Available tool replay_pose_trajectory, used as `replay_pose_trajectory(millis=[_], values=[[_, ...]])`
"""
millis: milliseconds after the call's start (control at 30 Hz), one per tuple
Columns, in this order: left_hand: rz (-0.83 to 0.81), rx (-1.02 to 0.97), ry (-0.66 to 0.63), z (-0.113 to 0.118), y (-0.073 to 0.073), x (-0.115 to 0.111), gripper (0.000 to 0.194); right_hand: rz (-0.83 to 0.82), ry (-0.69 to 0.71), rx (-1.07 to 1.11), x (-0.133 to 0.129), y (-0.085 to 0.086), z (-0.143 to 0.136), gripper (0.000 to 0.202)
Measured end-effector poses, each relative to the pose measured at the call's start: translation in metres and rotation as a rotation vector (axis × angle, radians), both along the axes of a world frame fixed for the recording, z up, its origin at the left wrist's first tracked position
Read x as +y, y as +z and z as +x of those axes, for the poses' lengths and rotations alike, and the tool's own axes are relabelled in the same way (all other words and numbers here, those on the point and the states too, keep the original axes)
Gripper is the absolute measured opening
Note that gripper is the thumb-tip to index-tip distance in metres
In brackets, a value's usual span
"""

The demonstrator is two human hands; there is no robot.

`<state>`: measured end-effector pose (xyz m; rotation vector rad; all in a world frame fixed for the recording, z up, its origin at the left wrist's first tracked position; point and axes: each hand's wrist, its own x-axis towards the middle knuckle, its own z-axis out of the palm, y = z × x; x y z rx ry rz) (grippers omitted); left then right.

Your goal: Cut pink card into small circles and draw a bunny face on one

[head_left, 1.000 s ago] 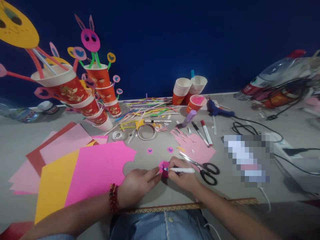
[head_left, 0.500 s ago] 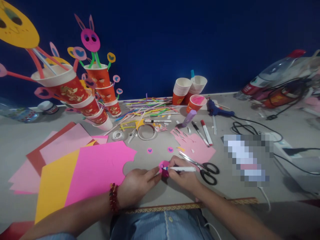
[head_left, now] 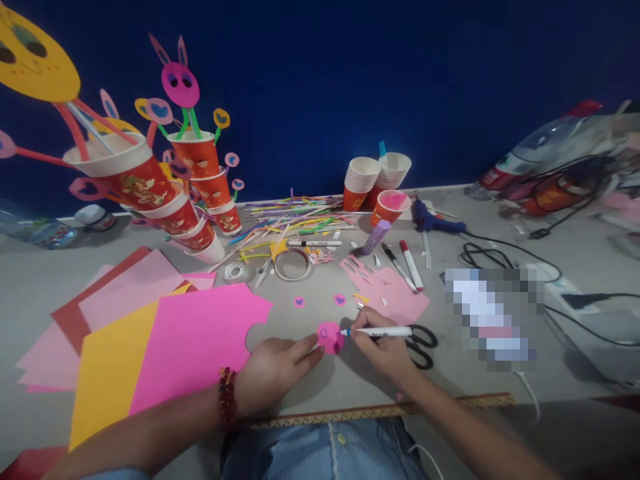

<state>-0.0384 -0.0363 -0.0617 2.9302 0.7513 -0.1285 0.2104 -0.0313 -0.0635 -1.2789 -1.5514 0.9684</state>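
A round pink paper disc (head_left: pixel 332 339) lies on the grey table with a small blue oval outline drawn on its left part. The fingertips of my left hand (head_left: pixel 277 370) rest on the disc's left edge, pressing it down; this hand is fairly flat. My right hand (head_left: pixel 383 350) pinches a white marker (head_left: pixel 385 331), whose blue tip points left at the disc's right edge. Black-handled scissors (head_left: pixel 423 347) lie partly under my right hand and the marker. Two small pink pieces with blue hearts (head_left: pixel 299 302) sit beyond the disc.
Coloured paper sheets (head_left: pixel 195 340) lie at left. Stacked red cups (head_left: pixel 143 180) with paper figures stand behind them. Further back are pipe cleaners (head_left: pixel 300 213), white-rimmed cups (head_left: pixel 361 180) and a blue glue gun (head_left: pixel 435 220). A pink scrap (head_left: pixel 395 293) and cables are at right.
My right hand and the marker have moved right, off the middle of the disc to its right edge. More of the disc shows. My left hand has hardly moved.
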Motion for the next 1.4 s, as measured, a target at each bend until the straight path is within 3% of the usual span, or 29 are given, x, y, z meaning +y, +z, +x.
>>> replay_pose_trajectory(millis=[467, 1400], values=[[0.021, -0.016, 0.002, 0.0, 0.0, 0.001, 0.054, 0.078, -0.029, -0.132, -0.003, 0.001, -0.01, 0.015], [0.045, -0.017, -0.007, 0.003, 0.003, 0.001, 0.05, 0.053, -0.003, -0.189, -0.003, 0.0, -0.009, 0.015]])
